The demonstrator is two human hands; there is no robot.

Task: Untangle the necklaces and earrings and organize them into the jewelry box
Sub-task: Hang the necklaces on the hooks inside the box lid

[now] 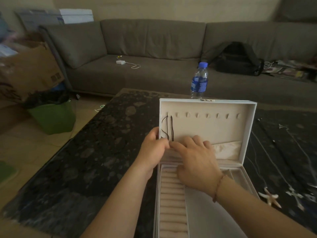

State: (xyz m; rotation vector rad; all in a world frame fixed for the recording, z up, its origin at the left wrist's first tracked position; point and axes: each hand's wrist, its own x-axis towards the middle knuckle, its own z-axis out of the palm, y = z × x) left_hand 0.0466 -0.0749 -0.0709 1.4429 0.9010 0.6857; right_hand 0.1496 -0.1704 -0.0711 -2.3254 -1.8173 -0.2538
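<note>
Nearest the camera, the open jewelry box (197, 212) sits on a dark mottled table (96, 160), its ring rolls (173, 203) running down the left side of the tray. To the right of the box, loose necklaces (281, 170) lie stretched across the table, with a starfish pendant (271, 197) and a cross pendant (295, 196) near the front edge.

Above the tray, the right hand (195, 160) reaches across to the lower left of the raised lid (205, 127), fingers curled; its fingertips meet the left hand, and I cannot tell exactly what they pinch. The left hand (154, 146) grips the lid's left edge, fingers curled round it. A black cord necklace (169, 128) hangs from the leftmost hook (168, 114) inside the lid, its lower end reaching down to both hands.

Behind the box stands a water bottle (199, 79). Farther back is a grey sofa (137, 54) with a white charger (120, 62) and a black backpack (238, 59) on it.
</note>
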